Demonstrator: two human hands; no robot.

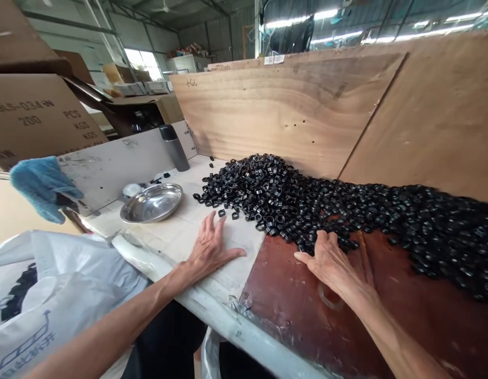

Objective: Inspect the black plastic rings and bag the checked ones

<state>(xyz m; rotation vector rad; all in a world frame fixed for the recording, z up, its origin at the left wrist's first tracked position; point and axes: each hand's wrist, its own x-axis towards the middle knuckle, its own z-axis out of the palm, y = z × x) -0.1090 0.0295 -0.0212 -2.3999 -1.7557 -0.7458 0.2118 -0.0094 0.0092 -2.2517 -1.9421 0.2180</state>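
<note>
A long heap of small black rings (263,189) lies against the wooden back board and stretches to the right. My left hand (214,246) is over the white part of the table, fingers apart and holding nothing, just short of a few loose rings (222,213). At the heap's near edge is my right hand (326,257), thumb spread from the fingers; its fingertips meet the rings above the red-brown board (283,279). No ring shows in its grasp. A shallow steel bowl (152,202) stands left of my left hand.
A dark grey bottle (175,148) stands at the left back. A blue cloth glove (44,187) hangs over the left side board (105,168). Below it is a white sack (81,273) with black pieces inside. Cardboard boxes (34,116) are at the upper left; the wooden board (283,105) closes the back.
</note>
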